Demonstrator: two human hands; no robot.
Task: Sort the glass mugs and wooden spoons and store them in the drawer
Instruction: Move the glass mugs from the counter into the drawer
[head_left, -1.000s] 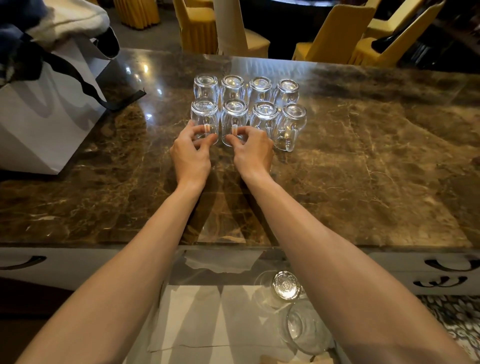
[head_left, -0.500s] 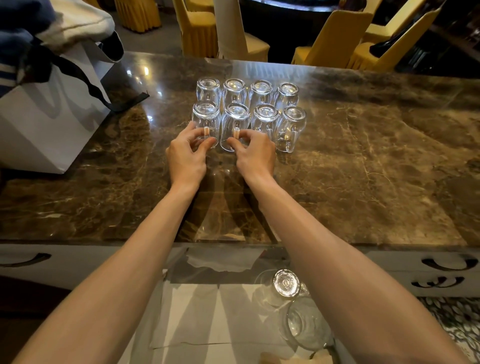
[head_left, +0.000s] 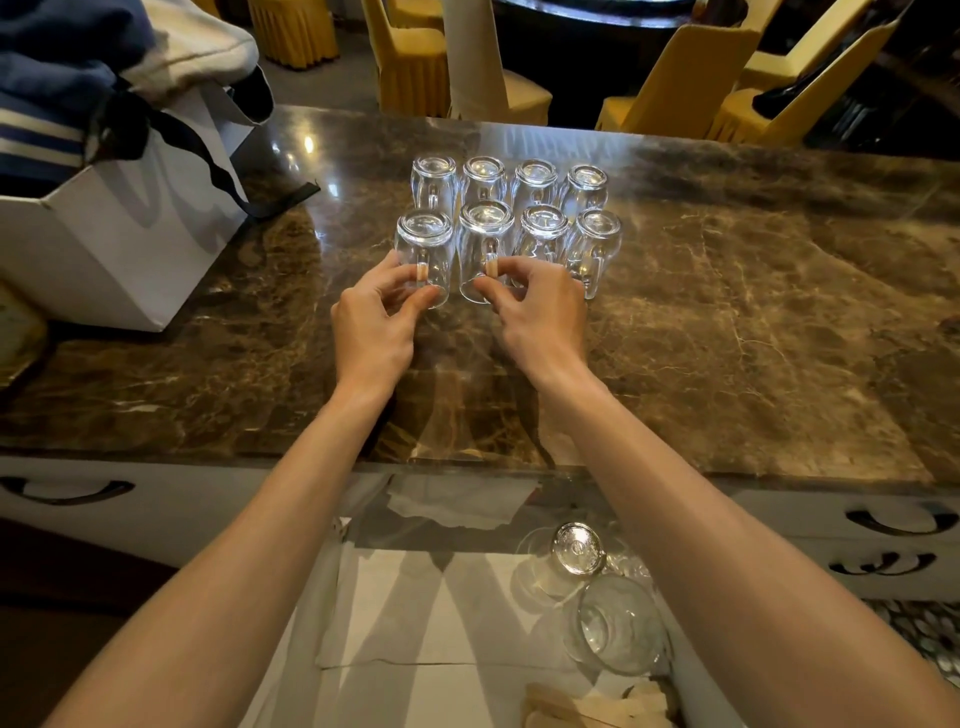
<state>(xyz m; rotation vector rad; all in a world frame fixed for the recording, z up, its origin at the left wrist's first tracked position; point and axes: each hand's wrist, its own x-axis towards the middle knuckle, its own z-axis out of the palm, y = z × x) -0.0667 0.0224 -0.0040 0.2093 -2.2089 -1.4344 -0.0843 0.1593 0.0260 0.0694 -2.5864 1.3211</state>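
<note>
Several glass mugs stand upside down in two rows on the brown marble counter (head_left: 727, 312). My left hand (head_left: 374, 322) pinches the handle of the near-left mug (head_left: 423, 244). My right hand (head_left: 540, 312) pinches the handle of the mug beside it (head_left: 483, 234). Both mugs appear to stand on the counter. Below the counter edge the open drawer (head_left: 415, 597), lined with white paper, holds an upturned mug (head_left: 576, 551) and a glass (head_left: 618, 623) lying on its side at the right. Pale wooden pieces (head_left: 587, 706) show at the drawer's bottom right.
A white paper bag (head_left: 119, 244) with dark ribbon handles and folded cloth on top stands at the counter's left. Yellow-covered chairs (head_left: 415, 57) stand behind the counter. Shut drawers with dark handles (head_left: 893, 519) flank the open one.
Both hands stay at the same two mug handles and have closed a little tighter on them. The camera shifted slightly; the mugs have not visibly moved.
</note>
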